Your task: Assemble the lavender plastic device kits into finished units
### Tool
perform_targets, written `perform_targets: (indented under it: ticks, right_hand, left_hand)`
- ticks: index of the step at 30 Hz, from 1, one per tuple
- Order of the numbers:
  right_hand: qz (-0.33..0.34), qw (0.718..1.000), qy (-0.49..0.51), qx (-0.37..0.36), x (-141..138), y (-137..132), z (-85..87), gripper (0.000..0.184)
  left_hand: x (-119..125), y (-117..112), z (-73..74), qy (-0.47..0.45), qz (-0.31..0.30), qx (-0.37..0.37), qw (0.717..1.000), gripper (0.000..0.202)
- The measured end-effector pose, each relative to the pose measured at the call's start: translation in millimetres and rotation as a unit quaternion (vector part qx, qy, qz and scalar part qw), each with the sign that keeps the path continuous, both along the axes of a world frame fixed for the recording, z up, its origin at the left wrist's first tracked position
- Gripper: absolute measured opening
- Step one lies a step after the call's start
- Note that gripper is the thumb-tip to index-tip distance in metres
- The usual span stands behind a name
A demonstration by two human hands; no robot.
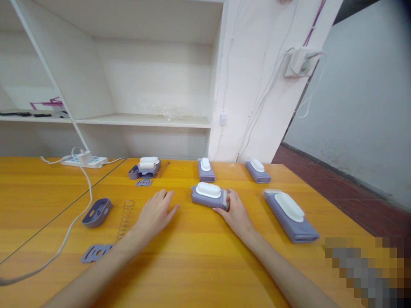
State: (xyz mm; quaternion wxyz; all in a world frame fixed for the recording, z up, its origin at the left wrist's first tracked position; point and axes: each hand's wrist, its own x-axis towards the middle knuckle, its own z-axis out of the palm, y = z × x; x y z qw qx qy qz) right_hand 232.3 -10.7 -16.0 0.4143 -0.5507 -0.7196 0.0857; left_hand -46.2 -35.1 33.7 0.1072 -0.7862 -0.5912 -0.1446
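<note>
In the middle of the table lies a purple-grey plastic case (208, 200) with a white oval piece on top. My right hand (236, 214) grips its right end, thumb in front and fingers behind. To the left of that case, my left hand (157, 211) is held low over the table with its fingers spread and nothing in them. Left of this hand are a coil spring (125, 220), a purple-grey end cap (97, 212) and a flat slotted plate (95, 253), the plate partly hidden by my left forearm.
Similar cases (290, 216) with white ovals lie at the right and along the back. Another case (147, 167) with loose parts sits at the back left. A power strip (85, 160) trails a white cable (88, 192) down the left side. White shelving (144, 121) stands behind.
</note>
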Motion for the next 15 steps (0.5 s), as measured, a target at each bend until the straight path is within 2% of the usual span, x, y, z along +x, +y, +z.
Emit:
perform_targets:
  ticks: [5, 7, 10, 13, 15]
  right_hand:
    - [0.008, 0.999, -0.029, 0.035, 1, -2, 2.9, 0.022]
    - [0.008, 0.998, -0.047, 0.049, 2, -2, 3.2, 0.023]
    - [0.000, 0.995, -0.068, 0.068, 2, -2, 3.5, 0.024]
    - [-0.015, 0.992, -0.084, 0.088, 1, -3, 5.0, 0.021]
    - [-0.022, 0.987, -0.105, 0.118, 0, -5, 7.8, 0.018]
  left_hand:
    - [-41, -25, 6.1, 0.109, 0.185, -0.041, 0.976, 0.030]
    - [-50, -27, 8.0, 0.130, 0.226, -0.080, 0.962, 0.028]
    - [-58, -23, 6.1, 0.143, 0.231, -0.144, 0.952, 0.022]
    - [-60, -13, 0.6, 0.125, 0.188, -0.170, 0.959, 0.029]
    - [-56, -9, -1.4, 0.081, 0.145, -0.180, 0.969, 0.026]
